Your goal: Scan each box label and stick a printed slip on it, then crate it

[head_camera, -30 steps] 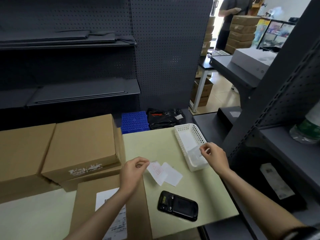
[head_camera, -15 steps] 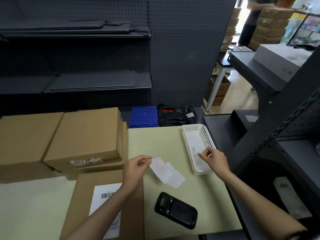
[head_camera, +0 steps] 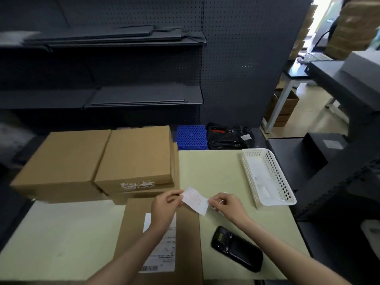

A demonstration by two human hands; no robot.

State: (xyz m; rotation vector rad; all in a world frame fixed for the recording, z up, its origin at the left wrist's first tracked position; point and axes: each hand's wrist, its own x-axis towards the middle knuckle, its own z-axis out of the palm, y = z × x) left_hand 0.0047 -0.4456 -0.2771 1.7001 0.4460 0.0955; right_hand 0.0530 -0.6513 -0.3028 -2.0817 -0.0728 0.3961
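A white printed slip [head_camera: 195, 200] with red marks is stretched between both hands above the table. My left hand [head_camera: 165, 204] pinches its left end and my right hand [head_camera: 226, 204] pinches its right end. Right below lies a flat cardboard box [head_camera: 185, 243] with a white shipping label [head_camera: 162, 256], partly covered by my left forearm. A black handheld scanner [head_camera: 236, 248] lies on the table to the right of the box.
Stacked cardboard boxes [head_camera: 133, 157] fill the back left of the pale green table [head_camera: 61, 233]. A white mesh basket [head_camera: 269, 177] with slips stands at the right edge. A blue crate [head_camera: 192, 137] and a black bag [head_camera: 230, 136] sit behind the table. Dark shelving surrounds it.
My right hand left the white basket and came left to take the slip's free end. The left hand kept the slip, which is now over the near box's corner.
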